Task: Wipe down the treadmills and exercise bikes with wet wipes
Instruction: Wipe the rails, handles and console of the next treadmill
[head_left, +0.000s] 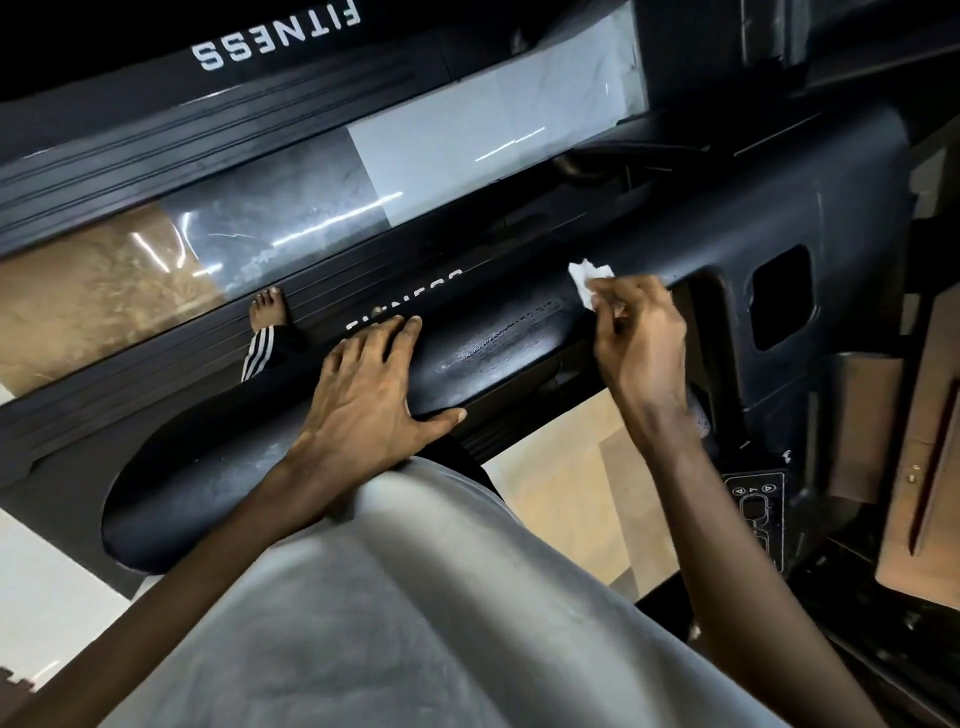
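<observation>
- My left hand (371, 395) lies flat, fingers straight, on the rounded black treadmill handrail (524, 317).
- My right hand (641, 338), wrist bent, pinches a crumpled white wipe (587, 280) at the matte rail, beside wet streaks (493, 343).

a bare foot (267, 312) and striped trouser leg (258, 354) sit just left of the left hand (374, 395); glossy floor tiles (441, 150) beyond.

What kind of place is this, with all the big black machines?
Probably a gym. FITNESS lettering is printed along a treadmill, a wide black handrail crosses the view, and a panel of arrow buttons sits lower right.
</observation>
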